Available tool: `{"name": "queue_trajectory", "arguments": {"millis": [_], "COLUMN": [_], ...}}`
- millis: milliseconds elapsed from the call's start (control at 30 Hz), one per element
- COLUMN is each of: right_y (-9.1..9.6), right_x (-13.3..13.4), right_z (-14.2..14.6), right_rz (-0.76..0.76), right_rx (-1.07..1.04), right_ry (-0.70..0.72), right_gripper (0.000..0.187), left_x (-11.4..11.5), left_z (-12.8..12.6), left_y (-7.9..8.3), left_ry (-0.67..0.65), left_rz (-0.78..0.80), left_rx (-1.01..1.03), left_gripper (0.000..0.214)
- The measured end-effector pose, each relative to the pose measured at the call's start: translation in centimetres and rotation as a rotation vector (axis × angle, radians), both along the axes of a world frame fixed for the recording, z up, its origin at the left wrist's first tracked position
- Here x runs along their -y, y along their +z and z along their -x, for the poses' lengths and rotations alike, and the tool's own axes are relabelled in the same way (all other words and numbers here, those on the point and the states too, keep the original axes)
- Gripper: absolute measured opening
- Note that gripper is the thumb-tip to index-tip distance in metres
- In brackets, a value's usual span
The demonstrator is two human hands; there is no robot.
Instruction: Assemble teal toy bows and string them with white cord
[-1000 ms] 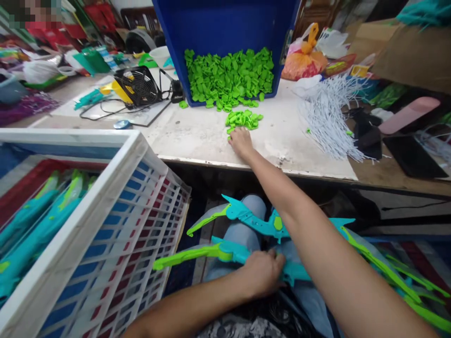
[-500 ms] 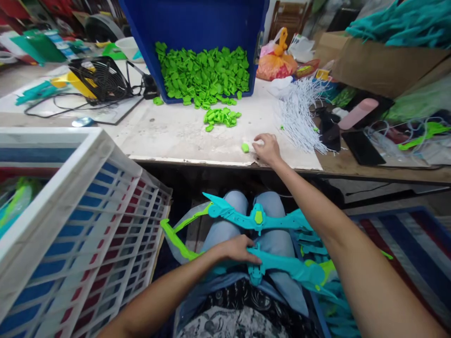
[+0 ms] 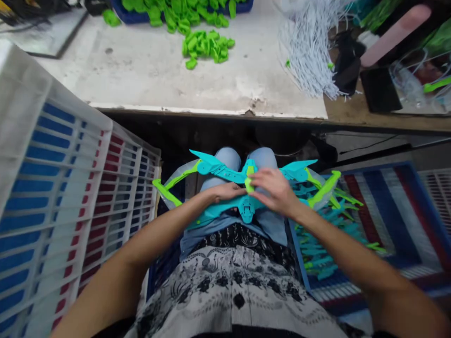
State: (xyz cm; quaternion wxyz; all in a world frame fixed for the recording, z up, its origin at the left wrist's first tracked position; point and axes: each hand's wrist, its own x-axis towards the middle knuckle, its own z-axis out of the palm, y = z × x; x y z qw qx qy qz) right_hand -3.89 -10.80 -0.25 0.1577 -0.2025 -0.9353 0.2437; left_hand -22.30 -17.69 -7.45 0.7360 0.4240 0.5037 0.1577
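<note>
Two turquoise toy bows with lime-green tips lie across my lap. The far toy bow [image 3: 225, 172] has a green piece at its middle. The near toy bow [image 3: 212, 211] has a bare bracket at its centre. My left hand [image 3: 227, 191] grips the near bow just left of that bracket, fingertips pointing right. My right hand [image 3: 273, 190] pinches a small green plastic piece [image 3: 249, 185] above the bows' middles, close to the left fingertips. Its fingers hide part of the far bow's right side.
On the table [image 3: 141, 84] lie a small pile of green pieces [image 3: 207, 47] and a bundle of white cords [image 3: 310, 47]. A white slatted crate [image 3: 81, 253] stands at my left. At my right, a blue crate [image 3: 302, 258] holds more turquoise and green parts.
My right hand has come back from the table to my lap with the loose green piece. My left hand still rests at the near bow's middle. The view has tilted down.
</note>
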Motion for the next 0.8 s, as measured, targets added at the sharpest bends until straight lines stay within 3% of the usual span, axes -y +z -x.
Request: {"name": "queue_trajectory", "arguments": {"millis": [100, 233, 300, 433, 533, 600, 700, 800], "right_y": [-2.9, -5.3, -5.8, -6.3, -6.5, -6.5, -6.1, -5.0], "right_x": [5.6, 8.1, 8.6, 9.1, 8.5, 7.8, 7.3, 6.8], "right_z": [-3.5, -4.2, -4.1, -3.8, -3.3, -2.7, -2.2, -2.6], "right_rz": [-0.021, -0.055, -0.048, 0.027, 0.167, 0.218, 0.205, 0.226], "right_rx": [0.025, 0.043, 0.051, 0.025, 0.086, 0.189, 0.310, 0.281], "right_ry": [-0.020, -0.061, -0.103, -0.320, -0.443, -0.450, -0.415, -0.310], "right_gripper": [0.018, 0.018, 0.018, 0.017, 0.047, 0.061, 0.059, 0.061], "left_x": [0.1, 0.2, 0.2, 0.3, 0.4, 0.5, 0.8, 1.4], "left_z": [-0.6, -0.8, -0.7, -0.5, -1.0, -1.4, -1.6, -1.4], "left_y": [0.0, 0.4, 0.4, 0.1, -0.2, -0.5, -0.7, 0.2], "left_ry": [0.030, 0.076, 0.055, -0.122, -0.170, -0.149, -0.127, -0.148], "left_rz": [0.137, 0.067, -0.010, -0.148, -0.234, -0.274, -0.321, -0.376], "left_rx": [0.097, 0.032, -0.008, -0.008, -0.109, -0.193, -0.266, -0.280], "left_gripper": [0.062, 0.058, 0.058, 0.051, 0.047, 0.043, 0.039, 0.042]}}
